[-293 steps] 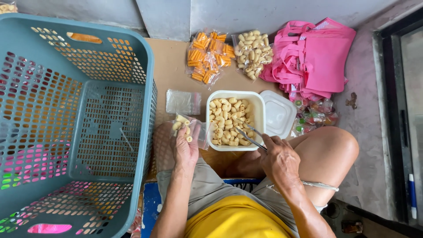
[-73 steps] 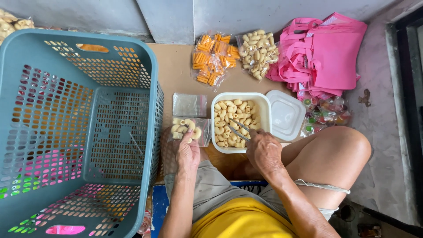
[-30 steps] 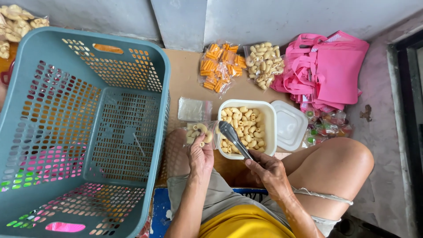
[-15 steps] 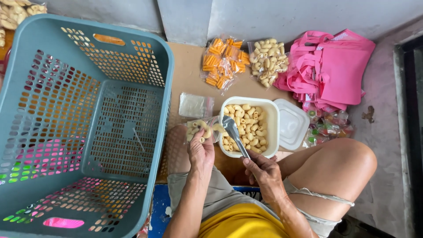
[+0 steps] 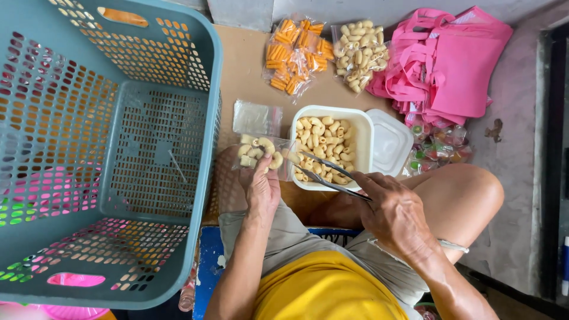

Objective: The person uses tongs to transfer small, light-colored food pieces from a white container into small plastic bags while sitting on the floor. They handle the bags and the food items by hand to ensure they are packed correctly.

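Note:
My left hand (image 5: 262, 188) holds a small clear plastic bag (image 5: 259, 153) partly filled with pale curled snack pieces, just left of a white rectangular tub (image 5: 360, 118). The tub holds many of the same pale snack pieces (image 5: 323, 135). My right hand (image 5: 396, 213) grips metal tongs (image 5: 323, 170), whose tips pinch one snack piece at the open mouth of the bag, over the tub's left rim. Empty clear bags (image 5: 256, 117) lie flat just beyond the held bag.
A large teal plastic basket (image 5: 106, 154) fills the left side. The tub's clear lid (image 5: 388, 142) lies to its right. Sealed bags of orange snacks (image 5: 294, 53) and pale snacks (image 5: 358, 53) lie farther away, beside pink fabric bags (image 5: 447, 65). Wrapped candies (image 5: 438, 151) lie by my knee.
The tongs left the tub with a snack piece and moved left to the mouth of the bag in my left hand. The view shifted slightly.

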